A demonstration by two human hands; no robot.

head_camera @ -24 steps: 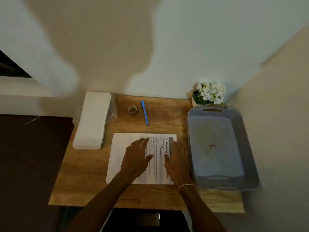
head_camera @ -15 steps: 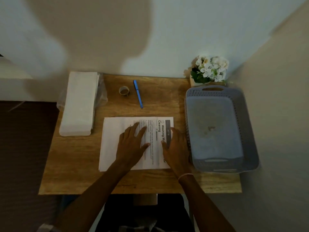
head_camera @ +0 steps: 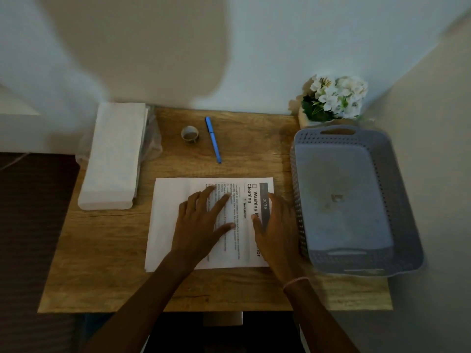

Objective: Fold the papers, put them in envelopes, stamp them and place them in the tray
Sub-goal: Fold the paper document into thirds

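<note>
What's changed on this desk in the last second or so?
Hardly anything: only the camera view shifted. The left hand and right hand still press flat on the printed paper; nothing gripped or released. Envelope stack, pen and tray unmoved.

Single view, head-worn, wide-angle: set above the near edge of a wooden table (head_camera: 102, 263), facing forward and steeply down, near enough that the tabletop spans most of the frame's width. Whole tabletop in frame, from a white stack (head_camera: 112, 156) at the left to a grey tray (head_camera: 297, 194) at the right; back wall (head_camera: 280, 47) fills the upper third, side wall (head_camera: 433, 123) the right margin.
</note>
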